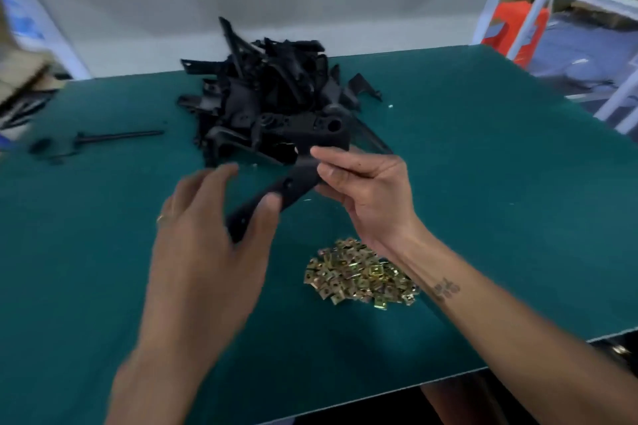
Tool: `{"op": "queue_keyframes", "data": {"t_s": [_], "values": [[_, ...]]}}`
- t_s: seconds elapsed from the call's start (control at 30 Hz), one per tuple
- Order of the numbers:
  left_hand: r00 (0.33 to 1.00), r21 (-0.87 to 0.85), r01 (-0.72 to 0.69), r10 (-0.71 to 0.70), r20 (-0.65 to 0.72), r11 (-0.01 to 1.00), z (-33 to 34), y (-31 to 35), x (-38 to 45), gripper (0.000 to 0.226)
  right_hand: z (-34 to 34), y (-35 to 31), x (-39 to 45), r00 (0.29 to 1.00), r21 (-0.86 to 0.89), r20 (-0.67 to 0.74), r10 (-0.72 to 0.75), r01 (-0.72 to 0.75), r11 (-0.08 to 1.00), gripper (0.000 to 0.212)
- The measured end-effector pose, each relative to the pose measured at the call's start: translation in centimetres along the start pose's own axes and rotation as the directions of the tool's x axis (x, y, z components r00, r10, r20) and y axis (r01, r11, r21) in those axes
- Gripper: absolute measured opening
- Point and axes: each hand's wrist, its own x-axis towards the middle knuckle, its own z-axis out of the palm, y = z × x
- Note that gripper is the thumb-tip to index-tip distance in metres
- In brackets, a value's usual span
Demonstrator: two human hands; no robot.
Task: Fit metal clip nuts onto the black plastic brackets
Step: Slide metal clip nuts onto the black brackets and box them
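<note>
Right hand (pixel 362 190) pinches a bracket (pixel 276 197) just behind the nuts (pixel 359 272). Left hand (pixel 207 238), fingers loosely spread, thumb on it. Bracket pile (pixel 272 97) farther back.

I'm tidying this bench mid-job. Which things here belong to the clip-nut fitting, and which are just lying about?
Part of the job:
held bracket, gripped by right hand, left hand at its lower end
bracket pile
clip nuts

Lying about:
black rod at the left
orange object beyond the green table
</note>
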Motion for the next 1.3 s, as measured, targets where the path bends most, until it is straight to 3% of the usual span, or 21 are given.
{"op": "queue_keyframes", "data": {"t_s": [0.07,0.1,0.17,0.27,0.4,0.5,0.63,0.77,0.87,1.1,1.3], "values": [[0.985,-0.029,0.111,-0.106,0.134,0.993,1.4,0.1,3.1,0.040,1.2,0.9,-0.1,0.998,0.006,0.061,-0.019,0.018,1.000,0.029],[0.958,-0.137,0.207,-0.172,0.230,0.969,2.1,0.1,4.1,0.042,1.6,1.2,-0.1,0.995,0.060,0.100,-0.009,0.003,0.998,0.032],[0.937,-0.323,0.302,-0.216,0.276,0.897,3.7,-0.3,5.5,0.048,1.8,1.5,0.4,0.987,0.109,0.162,0.012,-0.030,0.994,0.034],[0.962,-0.308,0.252,-0.203,0.182,0.917,6.3,-0.2,6.2,0.057,0.0,1.2,1.4,0.982,-0.057,0.187,0.024,-0.013,0.998,0.042],[0.993,0.066,0.117,-0.115,-0.037,0.991,8.1,-1.1,6.6,0.062,-3.9,0.7,1.8,0.968,-0.430,0.212,0.133,-0.030,0.902,0.045],[0.998,0.210,-0.013,0.024,-0.050,0.978,9.0,-2.6,7.5,0.059,-7.3,0.0,0.5,0.983,-0.667,0.138,0.123,0.001,0.745,0.028],[0.984,0.291,-0.169,0.179,-0.008,0.942,10.4,-3.9,7.4,0.056,-10.6,-0.9,-2.5,0.952,-0.851,0.122,0.280,-0.045,0.522,0.022],[0.967,0.322,-0.252,0.245,0.061,0.913,12.0,-4.8,6.8,0.054,-10.4,-1.0,-3.6,0.961,-0.891,0.123,0.247,-0.003,0.454,0.026],[0.956,0.322,-0.292,0.272,0.106,0.901,12.8,-5.2,6.4,0.052,-9.5,-0.9,-3.5,0.963,-0.918,0.134,0.235,0.032,0.395,0.016],[0.948,0.289,-0.309,0.269,0.170,0.906,13.2,-5.8,6.1,0.057,-7.9,-1.2,-2.9,0.951,-0.977,0.089,0.295,0.026,0.214,0.012],[0.949,0.243,-0.304,0.270,0.164,0.921,13.1,-6.0,6.2,0.057,-8.7,-2.2,-1.4,0.913,-0.942,0.076,0.401,-0.066,0.330,0.020]]}}
